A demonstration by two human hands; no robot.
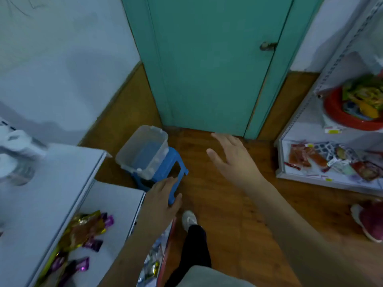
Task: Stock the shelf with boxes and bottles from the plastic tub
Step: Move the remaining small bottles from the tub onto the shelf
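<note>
One clear tub (143,151) sits on one blue stool (165,172) by the door, looking empty. Left hand (163,196) and right hand (232,157) both spread, holding nothing. Left shelf (31,204) goods blurred.

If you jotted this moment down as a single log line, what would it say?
tub: on blue stool, looks empty | left hand: open, nothing in its grip | right hand: open, over floor | shelf: snack packets

Motion blur smears the white items (14,154) on the left shelf (51,183) beyond telling.
</note>
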